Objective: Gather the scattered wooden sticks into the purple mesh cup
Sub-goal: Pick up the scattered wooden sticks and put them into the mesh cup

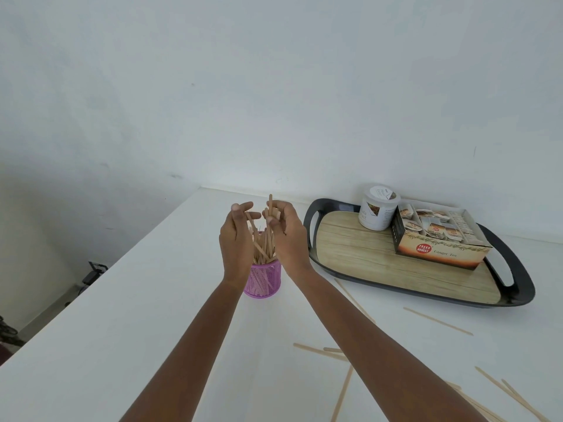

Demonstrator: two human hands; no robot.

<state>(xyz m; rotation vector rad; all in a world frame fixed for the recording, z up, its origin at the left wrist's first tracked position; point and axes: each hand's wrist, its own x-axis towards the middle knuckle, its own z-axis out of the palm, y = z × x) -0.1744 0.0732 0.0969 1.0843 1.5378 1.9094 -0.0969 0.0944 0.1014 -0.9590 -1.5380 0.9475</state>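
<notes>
Upright at centre frame on the white bench (122,330): purple mesh cup (262,281), packed with wooden sticks (264,243) fanning out above its rim.

Just above the cup, on its left side: left hand (236,239), released, fingers loosely extended toward the right. Slanted stick (250,222) just beside the thumb, contact there unclear.

Opposite, on the right side: right hand (286,231), fingers curled, grasping a few upright sticks (270,199). One tip poking above the fingers, lower ends down among those in the cup. Both bare forearms reaching in from the bottom edge.

Scattered flat on the bench in the lower right of the frame: loose sticks (438,321), some crossing, some partly hidden under the right forearm.

Right of the cup, apart from it: black-rimmed tray (524,287) with wood-grain floor, close to the white wall (274,86). On the tray, white lidded tub (377,211) at the back and, just beside it, an open Ginger Tea box (441,251) with sachets in rows.
</notes>
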